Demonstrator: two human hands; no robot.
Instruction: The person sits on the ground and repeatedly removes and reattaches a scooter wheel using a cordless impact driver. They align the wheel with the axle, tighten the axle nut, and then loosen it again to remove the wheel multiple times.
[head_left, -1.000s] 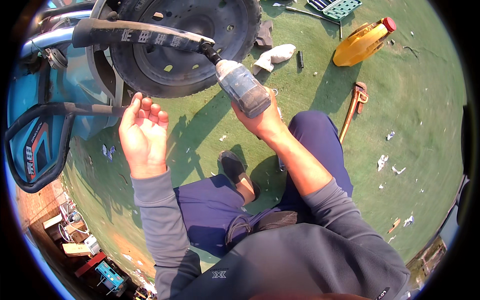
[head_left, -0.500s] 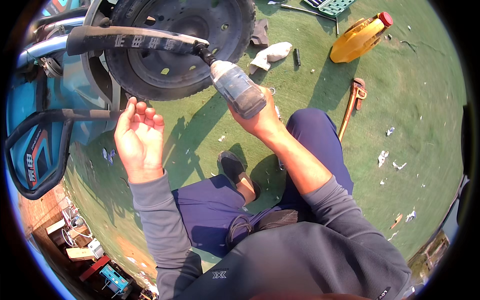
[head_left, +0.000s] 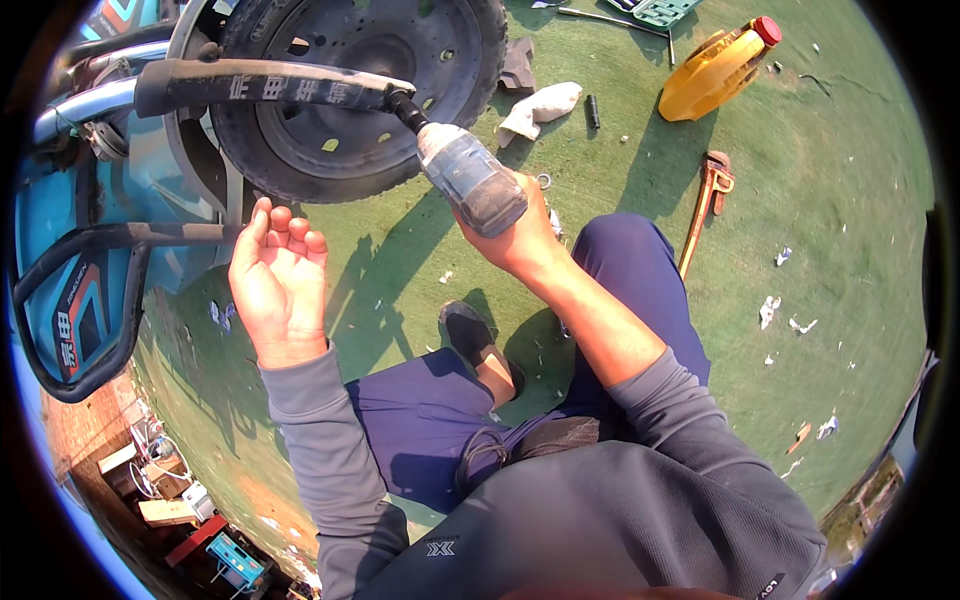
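Observation:
My right hand (head_left: 515, 225) is closed round the grip of a cordless impact wrench (head_left: 470, 180), whose body covers most of the fingers. The tool's black socket (head_left: 408, 112) meets the end of a dark arm with white lettering (head_left: 270, 83). That arm crosses in front of a black-tyred wheel (head_left: 450, 60) on a blue vehicle (head_left: 165, 200). Palm up, my left hand (head_left: 282, 275) holds nothing; its fingers are slightly curled and apart. Its fingertips are close to the end of a black tubular bar (head_left: 190, 234) below the wheel.
On the green ground lie a crumpled white glove or cloth (head_left: 540, 110), a black socket (head_left: 593, 112) and an orange pipe wrench (head_left: 708, 205). A yellow jug with a red cap (head_left: 715, 75) stands farther right. A green tool case (head_left: 655, 10) is at the top. Boxes (head_left: 165, 510) sit lower left.
The view has shifted very slightly. Both hands and the impact wrench keep practically the same places.

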